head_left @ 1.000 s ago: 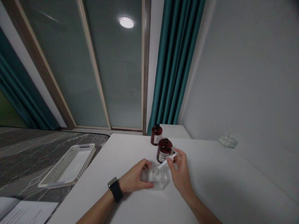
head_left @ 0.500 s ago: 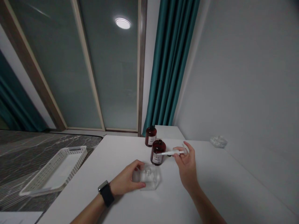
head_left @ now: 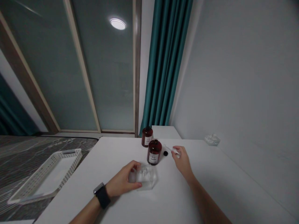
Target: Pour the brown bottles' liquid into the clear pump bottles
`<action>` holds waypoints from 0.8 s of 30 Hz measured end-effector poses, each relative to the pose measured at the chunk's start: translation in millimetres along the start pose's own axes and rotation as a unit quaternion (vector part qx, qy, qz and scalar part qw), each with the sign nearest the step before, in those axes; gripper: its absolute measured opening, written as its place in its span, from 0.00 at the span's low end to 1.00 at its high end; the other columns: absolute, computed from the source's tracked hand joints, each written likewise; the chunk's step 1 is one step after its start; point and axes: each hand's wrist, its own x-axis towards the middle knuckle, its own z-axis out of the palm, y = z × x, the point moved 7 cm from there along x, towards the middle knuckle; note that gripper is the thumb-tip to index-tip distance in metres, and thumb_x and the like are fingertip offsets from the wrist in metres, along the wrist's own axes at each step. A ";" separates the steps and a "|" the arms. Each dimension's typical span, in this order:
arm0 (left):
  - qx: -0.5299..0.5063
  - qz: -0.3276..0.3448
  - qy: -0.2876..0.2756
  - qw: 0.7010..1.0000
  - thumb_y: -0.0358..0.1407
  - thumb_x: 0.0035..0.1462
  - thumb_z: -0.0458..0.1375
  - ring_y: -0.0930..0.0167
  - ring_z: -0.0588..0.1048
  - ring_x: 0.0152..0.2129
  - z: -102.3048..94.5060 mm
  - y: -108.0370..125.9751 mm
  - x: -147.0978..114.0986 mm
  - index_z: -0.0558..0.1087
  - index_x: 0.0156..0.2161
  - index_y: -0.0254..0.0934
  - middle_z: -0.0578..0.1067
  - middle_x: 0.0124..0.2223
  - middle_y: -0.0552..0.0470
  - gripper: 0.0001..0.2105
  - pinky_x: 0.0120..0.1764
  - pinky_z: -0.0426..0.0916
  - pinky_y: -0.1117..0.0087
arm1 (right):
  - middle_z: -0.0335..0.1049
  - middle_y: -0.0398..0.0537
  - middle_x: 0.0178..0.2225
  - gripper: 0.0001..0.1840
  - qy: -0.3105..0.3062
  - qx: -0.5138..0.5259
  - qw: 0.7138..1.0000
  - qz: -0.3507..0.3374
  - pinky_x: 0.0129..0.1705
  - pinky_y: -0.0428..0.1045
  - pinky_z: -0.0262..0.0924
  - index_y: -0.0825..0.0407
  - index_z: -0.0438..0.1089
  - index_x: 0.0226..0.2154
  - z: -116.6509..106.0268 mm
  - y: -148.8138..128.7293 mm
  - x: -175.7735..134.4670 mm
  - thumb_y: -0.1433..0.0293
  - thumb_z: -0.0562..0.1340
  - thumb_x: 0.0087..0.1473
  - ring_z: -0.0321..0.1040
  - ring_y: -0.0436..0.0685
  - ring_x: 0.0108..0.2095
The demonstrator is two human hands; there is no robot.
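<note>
My left hand, with a dark watch on its wrist, grips the side of a clear, squarish glass bottle with a small round opening on top. To the right, my right hand has its fingers closed around a slim white plastic syringe, whose thin tip points away toward the far left. Just left of that hand, a small black cap lies on the table. Beyond the clear bottle stands an uncapped brown bottle with a white label.
A second brown bottle, with a black cap, stands farther back. Clear crumpled-looking plastic lies by the wall at the right. A white perforated basket is on the left, beyond the edge of the white table.
My right hand has drawn the syringe away from the brown bottle's front and turned it, uncovering the black cap. My left hand keeps its hold. The view has shifted slightly.
</note>
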 end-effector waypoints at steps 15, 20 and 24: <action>0.005 -0.005 0.002 1.000 0.30 0.46 0.64 0.64 0.70 0.44 0.5 -0.7 0.9 0.65 0.46 0.38 0.72 0.46 0.49 0.20 0.48 0.65 0.61 | 0.69 0.53 0.40 0.13 -0.165 -0.142 0.974 -0.060 0.50 0.63 0.62 0.49 0.67 0.38 21.5 30.4 -3.9 0.75 0.59 0.47 0.66 0.65 0.43; 0.006 -0.012 -0.003 1.000 0.31 0.47 0.64 0.64 0.70 0.43 0.9 -2.4 0.1 0.64 0.46 0.38 0.72 0.46 0.50 0.21 0.49 0.64 0.61 | 0.68 0.53 0.44 0.20 -0.215 -0.153 0.963 -0.059 0.53 0.60 0.62 0.50 0.69 0.44 21.6 30.4 -4.7 0.74 0.63 0.45 0.66 0.64 0.47; 0.008 -0.014 -0.009 1.000 0.31 0.47 0.64 0.64 0.70 0.44 0.8 -1.5 0.0 0.64 0.47 0.39 0.72 0.47 0.50 0.21 0.49 0.64 0.61 | 0.67 0.52 0.49 0.26 -0.241 -0.163 0.955 -0.049 0.56 0.58 0.60 0.48 0.67 0.51 17.9 31.0 -4.3 0.72 0.64 0.47 0.65 0.62 0.51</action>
